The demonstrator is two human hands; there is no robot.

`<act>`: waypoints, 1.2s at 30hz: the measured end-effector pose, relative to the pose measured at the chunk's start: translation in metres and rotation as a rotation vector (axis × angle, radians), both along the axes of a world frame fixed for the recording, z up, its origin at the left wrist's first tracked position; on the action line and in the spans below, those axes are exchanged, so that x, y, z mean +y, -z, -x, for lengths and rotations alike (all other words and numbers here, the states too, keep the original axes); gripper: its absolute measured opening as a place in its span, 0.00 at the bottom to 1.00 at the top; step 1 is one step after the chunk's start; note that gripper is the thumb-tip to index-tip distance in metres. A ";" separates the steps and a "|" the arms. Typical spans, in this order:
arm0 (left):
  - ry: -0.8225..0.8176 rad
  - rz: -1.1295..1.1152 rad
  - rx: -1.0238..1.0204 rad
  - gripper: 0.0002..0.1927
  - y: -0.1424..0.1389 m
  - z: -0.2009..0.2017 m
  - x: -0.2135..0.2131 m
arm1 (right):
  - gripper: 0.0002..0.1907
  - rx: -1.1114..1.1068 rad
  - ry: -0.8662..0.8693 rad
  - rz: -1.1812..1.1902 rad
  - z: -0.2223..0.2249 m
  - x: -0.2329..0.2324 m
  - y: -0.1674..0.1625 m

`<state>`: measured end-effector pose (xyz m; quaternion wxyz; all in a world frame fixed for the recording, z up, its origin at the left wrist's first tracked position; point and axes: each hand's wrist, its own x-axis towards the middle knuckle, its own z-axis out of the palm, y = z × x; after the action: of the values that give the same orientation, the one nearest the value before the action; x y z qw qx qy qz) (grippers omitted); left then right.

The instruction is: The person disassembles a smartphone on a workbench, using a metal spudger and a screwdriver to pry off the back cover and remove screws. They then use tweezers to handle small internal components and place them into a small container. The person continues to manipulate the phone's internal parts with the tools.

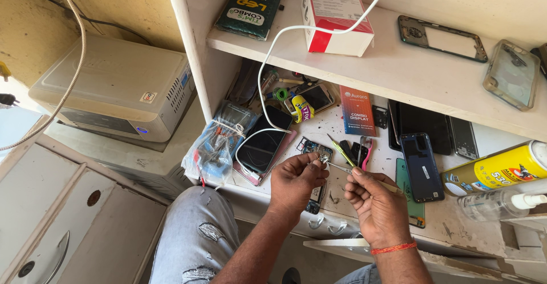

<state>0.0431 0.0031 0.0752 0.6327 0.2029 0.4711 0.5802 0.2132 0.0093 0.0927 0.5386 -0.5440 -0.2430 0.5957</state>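
Pinching a small silvery metal part (323, 158) in our left hand (296, 182), we grip slim metal tweezers (342, 169) with our right hand (376, 204) over an opened dark phone (314, 198).

Glossy black glass phone (263, 145) left of metal tweezers (341, 168); matt scuffed white desk (382, 164); crinkled clear plastic bag (213, 147) beyond phone.

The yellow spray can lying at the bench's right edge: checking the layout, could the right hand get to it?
Probably yes: the yellow spray can lies unobstructed beside the right hand, though that hand holds tweezers.
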 end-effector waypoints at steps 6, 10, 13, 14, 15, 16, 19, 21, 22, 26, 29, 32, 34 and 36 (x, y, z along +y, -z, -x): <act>-0.009 -0.003 -0.006 0.14 0.003 -0.001 0.001 | 0.07 0.003 0.002 0.003 0.000 0.000 0.001; -0.011 0.004 -0.010 0.14 0.005 0.000 0.001 | 0.07 -0.002 0.004 0.011 0.000 0.000 0.001; -0.013 0.002 -0.020 0.13 0.005 0.000 0.000 | 0.07 -0.002 -0.001 0.005 0.000 0.000 0.001; -0.015 0.003 -0.021 0.13 0.005 0.000 0.001 | 0.07 -0.005 -0.003 0.001 0.000 0.000 0.002; -0.018 0.004 -0.022 0.13 0.005 0.000 0.000 | 0.07 -0.008 -0.005 -0.002 0.000 -0.001 0.002; -0.018 0.006 -0.019 0.13 0.005 0.000 0.000 | 0.07 -0.011 -0.007 -0.005 0.000 -0.001 0.002; -0.019 0.008 -0.016 0.13 0.005 0.000 0.001 | 0.07 -0.019 -0.007 0.002 0.000 -0.001 0.002; -0.021 0.000 -0.019 0.13 0.006 0.000 0.000 | 0.07 -0.017 -0.006 0.005 0.000 -0.001 0.002; -0.020 0.001 -0.016 0.13 0.006 0.000 0.001 | 0.07 -0.016 -0.006 0.007 0.001 -0.001 0.003; -0.016 0.003 -0.013 0.13 0.008 0.000 0.001 | 0.07 -0.013 -0.001 0.019 0.001 -0.001 0.003; -0.018 -0.002 -0.025 0.13 0.009 0.000 0.001 | 0.08 -0.012 0.000 0.020 0.001 -0.001 0.003; -0.024 -0.015 -0.055 0.13 0.010 0.001 0.000 | 0.08 -0.027 -0.014 -0.011 0.001 -0.001 0.003; -0.028 -0.011 -0.077 0.13 0.009 0.002 0.001 | 0.08 -0.054 -0.040 -0.053 0.000 -0.002 0.004; -0.030 0.010 -0.098 0.14 0.008 0.004 0.000 | 0.08 -0.073 -0.061 -0.109 0.000 -0.003 0.005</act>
<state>0.0389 0.0035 0.0675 0.6472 0.1642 0.4453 0.5965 0.2136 0.0058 0.0878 0.5399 -0.5276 -0.3111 0.5774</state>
